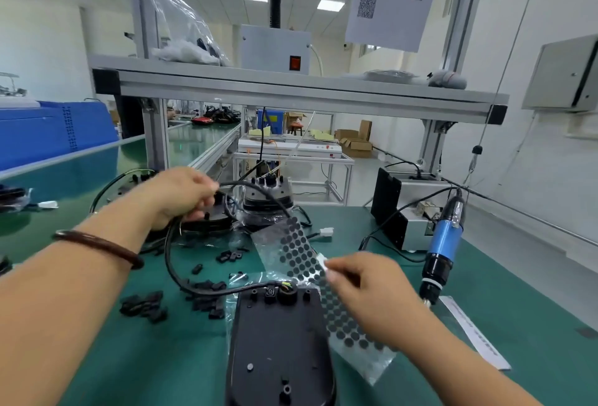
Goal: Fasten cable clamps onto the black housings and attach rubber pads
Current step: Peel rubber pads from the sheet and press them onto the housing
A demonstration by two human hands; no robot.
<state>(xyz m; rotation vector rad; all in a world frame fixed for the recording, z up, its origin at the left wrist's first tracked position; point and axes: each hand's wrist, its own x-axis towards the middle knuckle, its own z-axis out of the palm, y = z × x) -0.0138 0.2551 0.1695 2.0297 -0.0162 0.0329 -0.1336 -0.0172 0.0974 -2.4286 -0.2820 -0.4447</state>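
Left hand (181, 198) grips cable (170, 253), far side. Right hand (365, 279) pinches white edge of pad sheet (297, 250). Housing (278, 341) between hands: one pad seemingly on, more due. Loose clamps (144, 305) under left forearm, probably unfastened.

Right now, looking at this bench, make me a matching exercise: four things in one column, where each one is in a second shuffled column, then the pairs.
Things
1. black cable
2. pad sheet
3. blue screwdriver
4. cable clamps

Places
A. scattered on the green mat, left of the nearest black housing
B. gripped by the left hand
C. tilted tip down, right of both hands
D. pinched at its edge by the right hand

Pairs: 1-B, 2-D, 3-C, 4-A
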